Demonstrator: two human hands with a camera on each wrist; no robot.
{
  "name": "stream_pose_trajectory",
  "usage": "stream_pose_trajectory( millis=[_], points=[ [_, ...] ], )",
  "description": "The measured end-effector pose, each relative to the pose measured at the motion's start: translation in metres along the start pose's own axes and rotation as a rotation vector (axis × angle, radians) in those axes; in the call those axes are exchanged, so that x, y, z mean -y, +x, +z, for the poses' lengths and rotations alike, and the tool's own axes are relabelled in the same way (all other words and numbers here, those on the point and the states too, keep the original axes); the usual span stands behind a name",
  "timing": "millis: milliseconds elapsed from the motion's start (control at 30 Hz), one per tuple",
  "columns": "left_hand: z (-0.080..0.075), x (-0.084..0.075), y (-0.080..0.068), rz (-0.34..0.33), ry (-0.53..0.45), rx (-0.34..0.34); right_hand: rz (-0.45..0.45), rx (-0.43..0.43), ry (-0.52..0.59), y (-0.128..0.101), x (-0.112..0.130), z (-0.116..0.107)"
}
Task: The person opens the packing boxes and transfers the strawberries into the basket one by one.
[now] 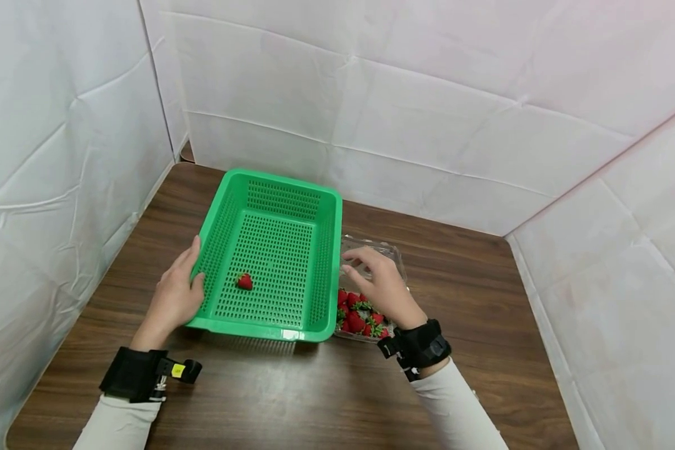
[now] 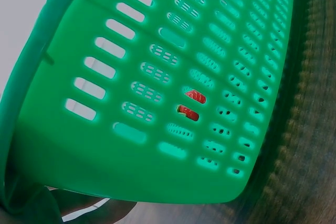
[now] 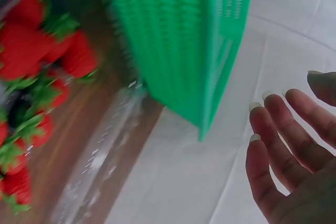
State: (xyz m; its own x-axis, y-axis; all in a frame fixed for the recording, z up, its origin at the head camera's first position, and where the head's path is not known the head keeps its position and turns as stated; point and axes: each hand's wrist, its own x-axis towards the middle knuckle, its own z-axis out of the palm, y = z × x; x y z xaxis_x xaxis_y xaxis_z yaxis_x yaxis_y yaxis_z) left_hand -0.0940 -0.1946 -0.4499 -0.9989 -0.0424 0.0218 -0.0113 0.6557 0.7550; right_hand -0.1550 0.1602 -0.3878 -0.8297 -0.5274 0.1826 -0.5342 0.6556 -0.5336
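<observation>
Basket (image 1: 275,247) gripped by left fingers (image 1: 194,251) near tabletop's (image 1: 467,306) far edge is best held level. Right fingers (image 1: 367,255) curve apart, empty.

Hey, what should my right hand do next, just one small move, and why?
I'd probably lower your right hand and pinch one of the strawberries in the clear plastic box. That hand looks empty and is close above the box, the green plastic basket holds just one strawberry, and your left hand grips the basket's side.
</observation>
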Motion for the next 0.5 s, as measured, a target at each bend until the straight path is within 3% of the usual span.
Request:
stream_pose_trajectory(
  millis=[300, 500],
  points=[
    [0.0, 0.001, 0.0, 0.004, -0.001, -0.002, 0.096, 0.076, -0.043, -0.017, -0.024, 0.005],
    [0.0, 0.002, 0.0, 0.005, -0.006, 0.002, 0.137, 0.197, -0.098, -0.019, -0.036, 0.02]
  ],
)
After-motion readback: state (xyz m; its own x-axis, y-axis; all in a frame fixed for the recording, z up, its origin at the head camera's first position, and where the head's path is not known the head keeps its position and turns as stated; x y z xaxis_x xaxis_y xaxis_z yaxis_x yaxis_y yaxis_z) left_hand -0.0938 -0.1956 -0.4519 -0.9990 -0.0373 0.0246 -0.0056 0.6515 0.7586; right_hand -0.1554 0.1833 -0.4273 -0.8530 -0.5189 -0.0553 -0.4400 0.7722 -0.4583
